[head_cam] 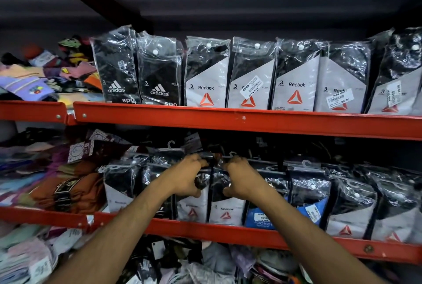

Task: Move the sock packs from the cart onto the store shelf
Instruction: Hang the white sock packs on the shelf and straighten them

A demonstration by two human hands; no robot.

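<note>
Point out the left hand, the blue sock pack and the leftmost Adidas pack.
left hand point(189, 175): head view, back of hand.
blue sock pack point(262, 217): head view, blue label.
leftmost Adidas pack point(116, 78): head view, front face.

hands point(214, 176): fingertips hidden behind packs | bottom shelf goods point(205, 263): blurred | rightmost pack point(408, 71): cut off

upper shelf point(228, 121): two adidas packs point(117, 71), five reebok packs point(206, 75), all upright in one row. lower shelf point(228, 231): roughly eight bagged packs along the front (those behind too dark to count), one of them a blue jockey pack point(260, 218). two hands, left point(188, 177) and right point(239, 178).
</note>
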